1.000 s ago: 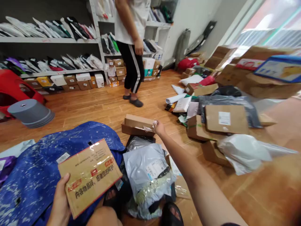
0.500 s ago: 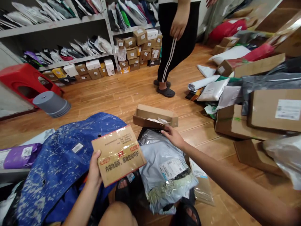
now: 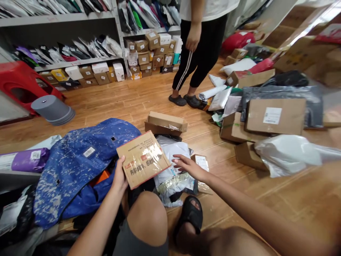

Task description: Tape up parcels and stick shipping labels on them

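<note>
Head view, carton: held up, tilted, printed face toward the camera, between the blue sack and the grey bag, partly overlapping both in sight.
Left hand: closed on the carton's left edge, thumb on the print, other fingers hidden behind.
Right hand: loosely open, fingers part-spread and slightly bent, nothing in grasp; over the bag in sight.
Right fingertips to carton: leftward, nearest corner just beside; contact or depth gap, cannot tell.
Long axis: apparently along the print, slanting up from left to right.
Nearer hand: left, in contact; right, just off the opposite side.
Open box: beyond the bag.
</note>
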